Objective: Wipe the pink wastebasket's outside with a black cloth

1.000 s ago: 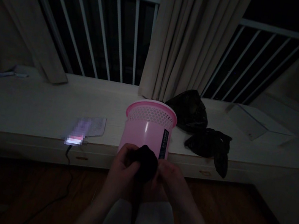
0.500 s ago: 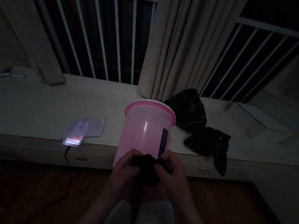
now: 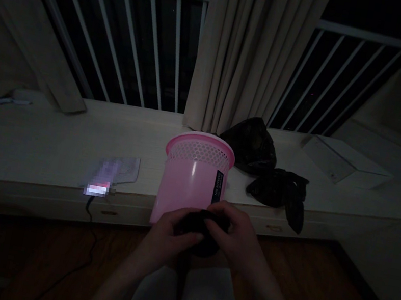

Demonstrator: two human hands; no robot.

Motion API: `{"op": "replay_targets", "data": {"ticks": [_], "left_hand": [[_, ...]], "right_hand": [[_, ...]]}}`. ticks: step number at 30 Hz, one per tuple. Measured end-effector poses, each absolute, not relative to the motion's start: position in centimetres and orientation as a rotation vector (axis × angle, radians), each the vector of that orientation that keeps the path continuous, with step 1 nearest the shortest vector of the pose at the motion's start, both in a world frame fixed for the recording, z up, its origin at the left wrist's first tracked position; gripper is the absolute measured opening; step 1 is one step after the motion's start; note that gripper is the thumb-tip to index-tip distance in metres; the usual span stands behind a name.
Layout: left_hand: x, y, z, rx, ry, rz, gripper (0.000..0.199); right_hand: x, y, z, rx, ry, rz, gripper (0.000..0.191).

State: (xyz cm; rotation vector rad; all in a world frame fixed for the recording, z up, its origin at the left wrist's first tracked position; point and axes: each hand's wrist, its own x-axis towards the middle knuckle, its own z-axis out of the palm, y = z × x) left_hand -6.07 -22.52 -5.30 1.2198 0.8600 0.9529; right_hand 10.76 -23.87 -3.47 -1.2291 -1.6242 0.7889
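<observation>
Between my two hands is a dark, soft, bunched piece of material (image 3: 203, 243), too dim to make out in detail. My left hand (image 3: 172, 235) grips its left side, thumb laid across the front. The right side is pinched by my right hand (image 3: 234, 233), with thumb and fingers near the top. Just beyond my hands a pink bin (image 3: 188, 184) with a latticed upper band and a dark label (image 3: 218, 186) stands upright at the ledge; my hands hide its lower right part.
Two black plastic bags (image 3: 251, 146) (image 3: 275, 188) lie right of the bin on the white ledge (image 3: 69, 147). Farther right is a white box (image 3: 345, 162). A blurred glowing device (image 3: 102, 179) with a cable (image 3: 92, 245) sits at left. Curtains (image 3: 241, 48) hang behind.
My left hand has shifted slightly inward, its thumb farther across the dark material. The material has changed shape and bunched a little lower. The bin and bags look unchanged.
</observation>
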Motion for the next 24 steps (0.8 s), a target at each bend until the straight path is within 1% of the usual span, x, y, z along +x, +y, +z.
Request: {"op": "replay_targets", "data": {"ticks": [6, 9, 13, 16, 20, 22, 24], "left_hand": [[-6.4, -22.6, -5.1, 1.098, 0.762, 0.817, 0.026], [-6.3, -22.6, -5.2, 1.026, 0.705, 0.804, 0.026], [-6.3, -22.7, -4.9, 0.902, 0.594, 0.918, 0.031], [-6.3, -22.7, -4.3, 0.785, 0.518, 1.034, 0.033], [-6.1, -22.7, -4.5, 0.784, 0.573, 0.961, 0.032], [-5.8, -22.7, -4.8, 0.872, 0.657, 0.922, 0.032], [-5.6, -22.6, -5.1, 0.960, 0.735, 0.935, 0.033]], "right_hand": [[11.5, -24.0, -2.4, -1.166, -1.636, 0.884, 0.005], [11.5, -23.8, -2.7, -1.187, -1.573, 0.943, 0.022], [11.0, -23.4, -3.4, -1.091, -1.490, 1.236, 0.040], [10.6, -23.1, -4.0, -1.028, -1.391, 1.371, 0.048], [10.4, -22.8, -4.1, -0.951, -1.184, 1.431, 0.047], [10.3, -23.0, -3.8, -0.912, -1.140, 1.424, 0.041], [10.0, -23.5, -3.2, -0.918, -1.190, 1.344, 0.033]]}}
